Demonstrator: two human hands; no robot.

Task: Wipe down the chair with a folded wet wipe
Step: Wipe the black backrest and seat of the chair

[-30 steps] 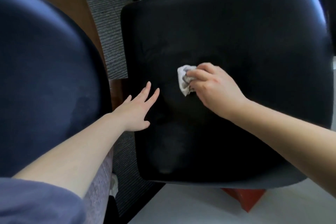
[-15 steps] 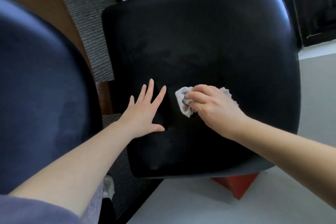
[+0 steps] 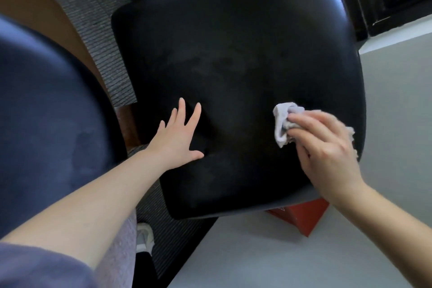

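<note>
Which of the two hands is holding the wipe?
The right hand, curled round the white wipe. The left hand lies flat and spread on the black chair seat, holding nothing.

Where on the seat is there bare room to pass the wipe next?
The whole far half of the seat, beyond both hands, is bare. So is the strip between the left hand and the wipe, and the near corner below the left hand. It is crowded at the right edge, where the right hand grips the wipe.
</note>
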